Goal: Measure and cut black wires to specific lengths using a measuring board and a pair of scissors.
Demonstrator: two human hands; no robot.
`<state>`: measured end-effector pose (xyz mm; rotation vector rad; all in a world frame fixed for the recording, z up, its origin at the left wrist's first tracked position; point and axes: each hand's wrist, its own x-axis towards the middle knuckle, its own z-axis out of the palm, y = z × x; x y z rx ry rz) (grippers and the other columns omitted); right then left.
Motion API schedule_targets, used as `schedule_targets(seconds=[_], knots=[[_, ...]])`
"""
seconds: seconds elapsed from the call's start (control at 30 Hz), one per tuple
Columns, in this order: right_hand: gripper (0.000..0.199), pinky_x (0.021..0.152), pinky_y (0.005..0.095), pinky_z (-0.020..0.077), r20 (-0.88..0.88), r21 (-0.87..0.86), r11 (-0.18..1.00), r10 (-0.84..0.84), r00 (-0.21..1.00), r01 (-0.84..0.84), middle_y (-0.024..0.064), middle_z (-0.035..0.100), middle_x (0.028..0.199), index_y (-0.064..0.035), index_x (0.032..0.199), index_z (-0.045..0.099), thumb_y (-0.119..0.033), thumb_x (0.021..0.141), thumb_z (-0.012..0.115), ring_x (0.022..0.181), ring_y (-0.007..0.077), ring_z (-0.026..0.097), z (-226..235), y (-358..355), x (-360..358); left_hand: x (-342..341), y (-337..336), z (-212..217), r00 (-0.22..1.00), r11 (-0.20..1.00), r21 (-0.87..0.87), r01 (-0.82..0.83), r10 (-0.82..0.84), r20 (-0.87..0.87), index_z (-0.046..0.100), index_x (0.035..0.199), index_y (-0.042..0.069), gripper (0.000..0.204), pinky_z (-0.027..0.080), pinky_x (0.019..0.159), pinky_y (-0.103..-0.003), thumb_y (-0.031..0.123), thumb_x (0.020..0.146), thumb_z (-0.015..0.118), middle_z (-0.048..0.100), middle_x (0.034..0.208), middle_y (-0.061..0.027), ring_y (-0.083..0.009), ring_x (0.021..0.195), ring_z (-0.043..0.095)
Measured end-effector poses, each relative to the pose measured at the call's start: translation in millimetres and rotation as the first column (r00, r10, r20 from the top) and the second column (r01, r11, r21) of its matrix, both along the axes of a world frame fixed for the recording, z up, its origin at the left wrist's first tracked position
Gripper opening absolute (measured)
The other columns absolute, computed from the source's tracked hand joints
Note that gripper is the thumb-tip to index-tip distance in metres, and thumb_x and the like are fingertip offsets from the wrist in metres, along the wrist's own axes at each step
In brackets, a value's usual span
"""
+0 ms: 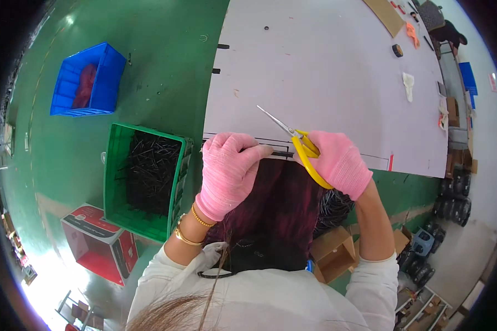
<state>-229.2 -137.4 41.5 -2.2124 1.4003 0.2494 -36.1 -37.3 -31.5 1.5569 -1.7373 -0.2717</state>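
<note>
My left hand, in a pink knitted glove, has thumb and fingers pinched on a thin black tube or strip at the near edge of the white table. The other end of this black piece reaches to the fingers of my right hand, also pink-gloved. Yellow-handled scissors sit in that right hand. Their slim silver blades are together and point up and left over the table. Whether the right fingertips also grip the black piece is hard to tell. Dark lines are marked on the tabletop around the piece.
To the left, a green crate holds many thin black pieces. Beyond it a blue crate stands on the green floor. A red and grey box is lower left. An open cardboard box and a black bundle lie near my right forearm.
</note>
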Motion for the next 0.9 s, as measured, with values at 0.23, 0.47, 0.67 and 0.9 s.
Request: schedule_targets(seconds=[0.23,0.47,0.67,0.9], knots=[[0.033,0.069,0.0446,0.0521,-0.094,0.026,0.999,0.037,0.995,-0.034,0.0227,0.066,0.083,-0.0014,0.093,0.068,-0.033,0.086,0.070,0.080,0.0409,0.065,3,-7,1,0,0,0,1.000,1.000,-0.016,0.002,-0.002,0.019,0.074,0.094,0.021,0.026,0.043,0.076,-0.040,0.006,0.073,0.071,0.061,0.091,0.0013,-0.0246,0.088,0.057],[0.031,0.071,0.0451,0.0529,-0.136,0.036,0.999,0.036,0.990,-0.031,0.0222,0.067,0.082,-0.0020,0.092,0.068,-0.033,0.085,0.067,0.081,0.0404,0.066,5,-10,4,-20,-9,18,0.995,0.999,0.047,-0.023,0.019,0.096,0.076,0.092,0.021,0.024,0.041,0.077,-0.041,0.010,0.071,0.075,0.062,0.090,0.0021,-0.0253,0.088,0.056],[0.032,0.075,0.0457,0.0539,-0.156,0.042,0.998,0.043,0.987,-0.036,0.0213,0.068,0.085,-0.0029,0.092,0.069,-0.034,0.085,0.066,0.083,0.0391,0.067,4,-11,5,-27,-14,20,0.992,0.995,0.077,-0.059,0.050,0.117,0.075,0.088,0.022,0.018,0.041,0.078,-0.042,0.017,0.071,0.077,0.063,0.091,0.0021,-0.0263,0.089,0.057],[0.036,0.076,0.0447,0.0544,-0.169,0.068,0.998,0.028,0.985,-0.017,0.0209,0.069,0.086,-0.0027,0.094,0.069,-0.038,0.085,0.067,0.086,0.0380,0.068,7,-12,5,-31,-17,22,0.990,0.991,0.107,-0.075,0.061,0.123,0.075,0.086,0.021,0.017,0.042,0.077,-0.043,0.020,0.069,0.079,0.064,0.090,0.0005,-0.0277,0.088,0.058]])
